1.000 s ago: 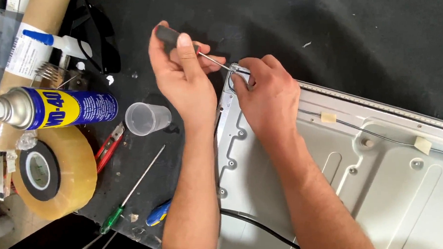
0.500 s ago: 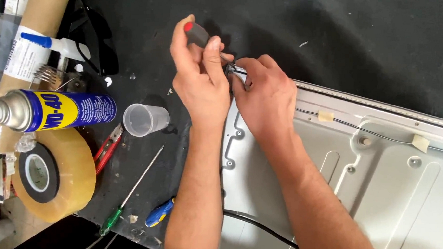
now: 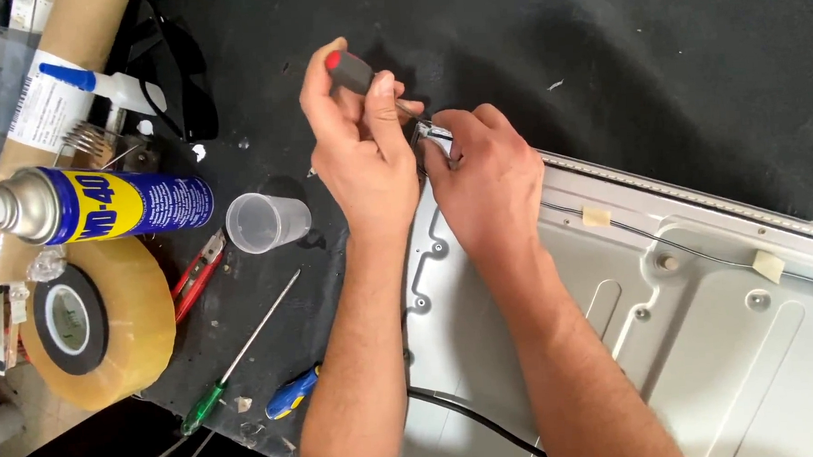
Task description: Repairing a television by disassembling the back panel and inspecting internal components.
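My left hand [image 3: 358, 145] grips a screwdriver [image 3: 354, 73] with a dark handle and red end cap; its thin shaft points right to the top left corner of a grey metal panel [image 3: 698, 335]. My right hand [image 3: 486, 185] rests on that corner, its fingers pinching a small part with thin wires [image 3: 435, 133] at the screwdriver's tip. The tip itself is mostly hidden by my fingers. A thin cable [image 3: 695, 250] held by pieces of tape runs along the panel's upper edge.
On the black mat [image 3: 653, 67] to the left lie a clear plastic cup [image 3: 264, 223], a blue and yellow spray can [image 3: 108, 205], a big roll of brown tape [image 3: 95, 325], red snips [image 3: 196, 274], a long green-handled screwdriver [image 3: 240, 356] and a blue-handled tool [image 3: 291, 395]. A black cable [image 3: 472, 420] crosses the panel.
My left hand has swung the screwdriver handle up and to the right, closer to my right hand. My right hand stayed on the panel's corner.
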